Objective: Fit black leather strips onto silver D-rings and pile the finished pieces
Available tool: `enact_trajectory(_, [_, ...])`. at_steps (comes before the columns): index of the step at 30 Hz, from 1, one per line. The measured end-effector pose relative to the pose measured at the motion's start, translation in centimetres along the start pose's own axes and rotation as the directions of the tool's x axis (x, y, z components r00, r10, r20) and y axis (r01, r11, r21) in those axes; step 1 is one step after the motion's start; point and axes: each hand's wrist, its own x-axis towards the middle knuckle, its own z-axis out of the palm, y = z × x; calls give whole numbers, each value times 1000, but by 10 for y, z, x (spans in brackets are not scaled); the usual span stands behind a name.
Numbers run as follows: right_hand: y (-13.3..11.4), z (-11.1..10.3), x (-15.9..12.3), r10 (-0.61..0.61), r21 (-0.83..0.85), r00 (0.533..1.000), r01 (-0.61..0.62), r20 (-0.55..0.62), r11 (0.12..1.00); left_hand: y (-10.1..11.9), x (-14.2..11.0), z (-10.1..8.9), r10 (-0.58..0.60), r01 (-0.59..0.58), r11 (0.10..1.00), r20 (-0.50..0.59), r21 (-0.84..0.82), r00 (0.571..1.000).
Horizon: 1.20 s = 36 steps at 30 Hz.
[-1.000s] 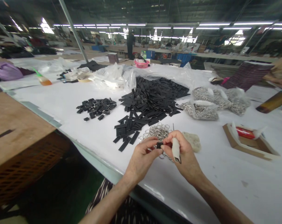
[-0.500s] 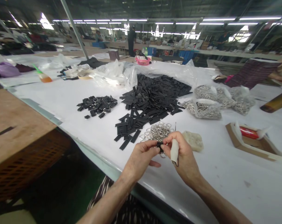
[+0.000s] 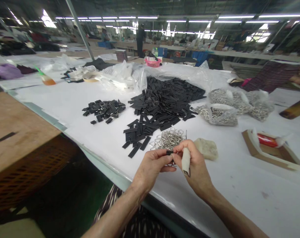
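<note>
Fluorescent tubes (image 3: 235, 17) light a workshop floor behind a broad white table (image 3: 229, 188). From left, a bottle of orange liquid (image 3: 48, 80) stands tilted near a cluster of short black pieces with metal rings (image 3: 104, 110); clear plastic bags (image 3: 119, 77) lie beside a large heap of black strips (image 3: 165, 96). At front, a worker's left hand (image 3: 151, 167) has its grip pinched tight on a small black piece (image 3: 169, 152), just before a pile of metal rings (image 3: 170, 138). The right hand (image 3: 195, 163) meets it, fingertips together at the piece, its grip closed around a pale-handled tool (image 3: 186, 160). Farther right sit a whitish block (image 3: 206, 149), bagged rings (image 3: 216, 115) and a cardboard box (image 3: 260, 153).
</note>
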Motion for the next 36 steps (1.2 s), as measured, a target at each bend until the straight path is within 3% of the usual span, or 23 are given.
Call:
enact_trajectory(14, [3,2,1,38,77,999,-39,21,996,-3,3,1,49,-37,992,-102,120,994])
enact_trajectory(25, [1,2,3,21,25,1000,-20,-14,999,-4,2,1,61,-54,991,-49,124,997])
enact_trajectory(36, [-4,1,1,68,55,998,-68,2,996,1,3,2,42,-27,993,-126,117,991])
